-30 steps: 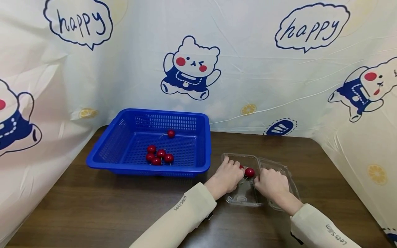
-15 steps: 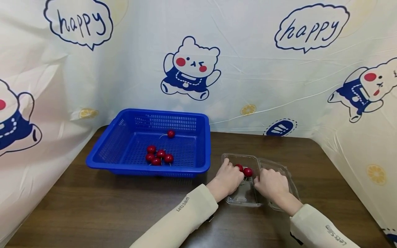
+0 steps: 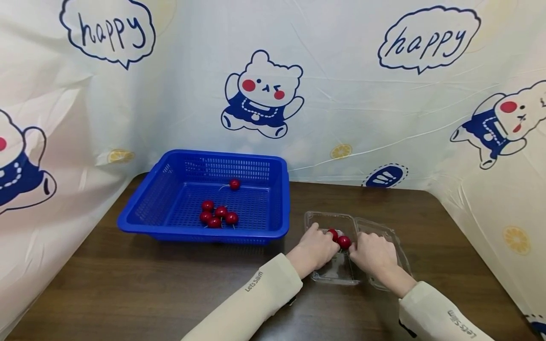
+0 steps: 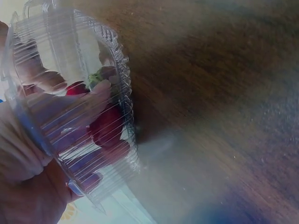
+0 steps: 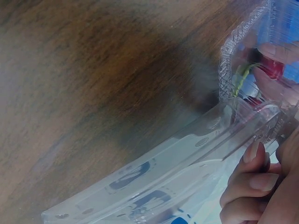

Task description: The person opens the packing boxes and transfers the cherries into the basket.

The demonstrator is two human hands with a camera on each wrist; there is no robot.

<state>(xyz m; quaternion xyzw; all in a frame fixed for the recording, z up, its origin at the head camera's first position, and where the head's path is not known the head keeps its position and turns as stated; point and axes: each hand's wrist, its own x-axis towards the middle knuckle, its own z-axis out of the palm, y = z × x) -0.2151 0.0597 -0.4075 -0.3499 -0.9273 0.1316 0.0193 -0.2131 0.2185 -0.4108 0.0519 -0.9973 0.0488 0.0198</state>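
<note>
Both arms wore cream long sleeves point(image 3: 251, 303) with small dark "Lets Slim" lettering near the cuffs; hands point(image 3: 313, 248) were bare.

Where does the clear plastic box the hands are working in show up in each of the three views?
Head: clear plastic box lies lower right of centre on the table, between both hands.
Left wrist: it fills the left side, ribbed wall toward the camera.
Right wrist: lower right.
Shared landmark: the red cherries inside it.

- "happy" is showing in a speech bubble point(image 3: 107, 31) on the backdrop, upper left.
- "happy" is showing again in a second bubble point(image 3: 428, 38), upper right.
- "Lets Slim" is running along the left sleeve point(image 3: 253, 281) and the right sleeve point(image 3: 458, 322).
</note>
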